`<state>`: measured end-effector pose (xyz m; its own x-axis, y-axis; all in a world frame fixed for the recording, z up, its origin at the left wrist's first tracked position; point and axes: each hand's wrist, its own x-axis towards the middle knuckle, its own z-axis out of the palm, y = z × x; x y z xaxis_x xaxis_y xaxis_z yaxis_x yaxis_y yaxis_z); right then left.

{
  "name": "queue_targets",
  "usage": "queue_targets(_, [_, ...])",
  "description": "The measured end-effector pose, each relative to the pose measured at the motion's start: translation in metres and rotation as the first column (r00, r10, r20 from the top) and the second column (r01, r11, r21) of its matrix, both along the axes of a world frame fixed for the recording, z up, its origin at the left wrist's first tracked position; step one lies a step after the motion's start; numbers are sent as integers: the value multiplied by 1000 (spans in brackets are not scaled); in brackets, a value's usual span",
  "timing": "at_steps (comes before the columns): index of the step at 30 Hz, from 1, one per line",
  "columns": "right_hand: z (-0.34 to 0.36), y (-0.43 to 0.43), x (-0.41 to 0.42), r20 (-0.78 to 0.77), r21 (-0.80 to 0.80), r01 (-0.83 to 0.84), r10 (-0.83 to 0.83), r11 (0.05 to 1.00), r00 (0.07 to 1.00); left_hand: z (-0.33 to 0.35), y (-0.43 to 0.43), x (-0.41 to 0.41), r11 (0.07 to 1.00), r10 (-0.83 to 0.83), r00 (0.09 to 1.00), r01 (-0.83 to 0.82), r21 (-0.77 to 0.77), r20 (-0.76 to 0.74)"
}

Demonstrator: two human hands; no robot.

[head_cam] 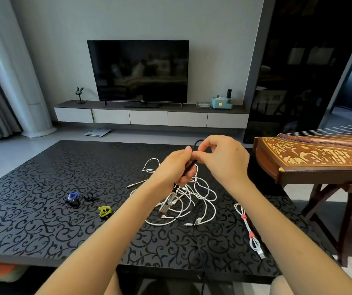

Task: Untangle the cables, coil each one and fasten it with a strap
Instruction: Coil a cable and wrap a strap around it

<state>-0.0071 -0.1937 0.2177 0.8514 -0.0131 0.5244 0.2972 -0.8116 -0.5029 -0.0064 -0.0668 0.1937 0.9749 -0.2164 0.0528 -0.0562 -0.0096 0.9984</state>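
Black cable (189, 167): thin, matte, round in section. One run drops from the hands toward us and over the near bench edge, and the upper end bends into a small loop above the hands.
Finished coil (254, 241): white cable folded long and narrow, bound by two pink-red straps (243, 217). It lies on the bench nearer us and to the right of the right hand, well apart from the tangle.
Spare ties: blue strap (72, 196), black strap (88, 196), yellow-green strap (104, 210). They are soft bands curled into rings, to the left of the left hand and nearer us.
White tangle (205, 194): thin glossy cables in overlapping loops with metal plugs among them, directly beneath both hands.
Left hand (176, 170): fingers curled round the black cable, holding it above the tangle.
Right hand (221, 158): thumb and forefinger pinching the cable at the loop, close against the left fingertips.
Bench (43, 209): flat and black, with a glossy scrollwork pattern.
Step in hand, as I judge it: starting the black cable's coil. Keep the left hand as anchor and feed even loops with the right. Let the cable turn freely so it does not kink, and lift the trailing run clear of the white loops first.
Beyond the hands: inlaid wooden zither (311, 158) to the right; dark television (137, 70) at the far wall.
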Motion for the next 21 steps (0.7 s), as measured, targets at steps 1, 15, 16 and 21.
queue_targets(1, [1,-3,3,-33,10,-45,45,999,998,0,2,1,999,-44,999,44,-4,3])
queue_targets(15, [-18,-6,19,-23,661,-404,556,632,831,6,10,6,893,-180,980,126,-433,-86])
queue_targets(16, [-29,-1,16,-63,746,-365,604,557,795,7,9,8,875,-142,987,87,-477,-81])
queue_targets(21, [-79,12,-1,-255,894,-241,871,378,420,19,7,16,825,56,997,-74,-561,-49])
